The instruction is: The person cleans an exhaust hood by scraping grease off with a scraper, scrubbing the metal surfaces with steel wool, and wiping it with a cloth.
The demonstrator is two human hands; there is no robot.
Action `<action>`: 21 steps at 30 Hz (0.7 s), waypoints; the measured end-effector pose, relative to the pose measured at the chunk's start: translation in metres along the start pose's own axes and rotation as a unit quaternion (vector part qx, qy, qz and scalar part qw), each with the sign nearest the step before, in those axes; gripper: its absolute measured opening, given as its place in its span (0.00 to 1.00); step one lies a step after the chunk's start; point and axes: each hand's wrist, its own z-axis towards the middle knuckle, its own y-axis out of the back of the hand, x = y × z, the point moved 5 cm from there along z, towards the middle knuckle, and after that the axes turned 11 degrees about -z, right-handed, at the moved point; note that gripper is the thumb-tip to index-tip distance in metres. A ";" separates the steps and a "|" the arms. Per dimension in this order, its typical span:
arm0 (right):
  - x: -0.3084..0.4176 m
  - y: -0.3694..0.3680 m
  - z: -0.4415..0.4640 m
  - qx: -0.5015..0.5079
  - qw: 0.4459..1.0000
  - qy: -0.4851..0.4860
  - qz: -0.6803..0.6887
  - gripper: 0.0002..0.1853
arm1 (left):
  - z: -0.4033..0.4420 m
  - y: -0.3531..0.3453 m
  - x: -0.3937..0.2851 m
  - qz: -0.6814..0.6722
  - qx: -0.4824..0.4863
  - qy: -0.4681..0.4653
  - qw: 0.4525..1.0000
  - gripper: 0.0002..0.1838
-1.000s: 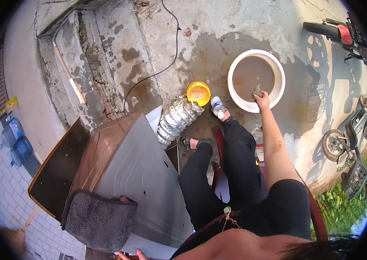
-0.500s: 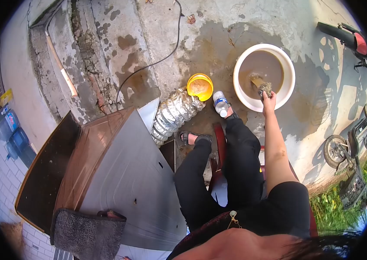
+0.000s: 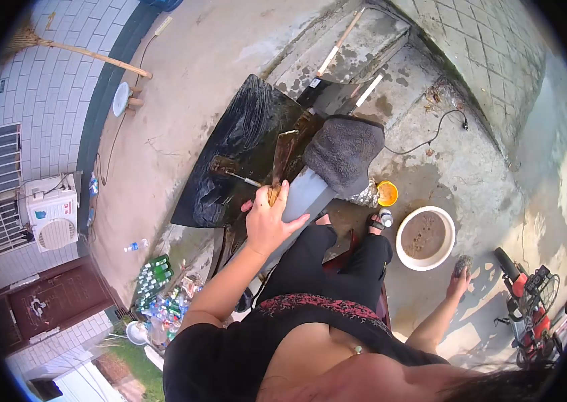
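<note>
My left hand is at the near edge of a dark, wet panel, its fingers round the wooden handle of a scraper with a brown, flat blade. Just beside it, a tool with a pale, thin handle lies on the panel. My right hand holds a dark scouring pad, right of and outside the white basin. Murky water with some foam on its surface fills the basin. A grey towel hangs over the metal body beside the panel.
A yellow container and an upright plastic bottle stand near my feet. Bottles are piled at lower left. A black cable crosses the concrete by the steps. Motorbikes stand at right.
The view has swung left, bringing the panel and my left hand with the scraper into sight. My right hand has lifted the pad away from the basin.
</note>
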 end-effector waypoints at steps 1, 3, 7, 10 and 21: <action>0.027 -0.006 -0.028 0.005 1.000 0.014 -0.008 0.24 | -0.002 0.002 0.000 -0.024 0.017 0.023 0.999 0.42; 0.063 -0.014 -0.061 0.024 0.998 0.042 0.029 0.24 | 0.006 0.004 0.003 -0.053 0.031 0.030 0.998 0.41; 0.093 0.009 -0.077 0.095 0.982 0.160 -0.025 0.21 | 0.004 0.005 0.005 -0.095 0.053 0.031 0.994 0.39; 0.124 -0.001 -0.130 0.134 0.979 0.052 0.146 0.16 | 0.005 0.003 0.009 -0.112 0.050 0.031 0.992 0.40; 0.197 -0.243 -0.234 0.206 0.954 0.183 -0.117 0.27 | -0.003 0.009 0.024 -0.209 0.008 0.054 0.976 0.39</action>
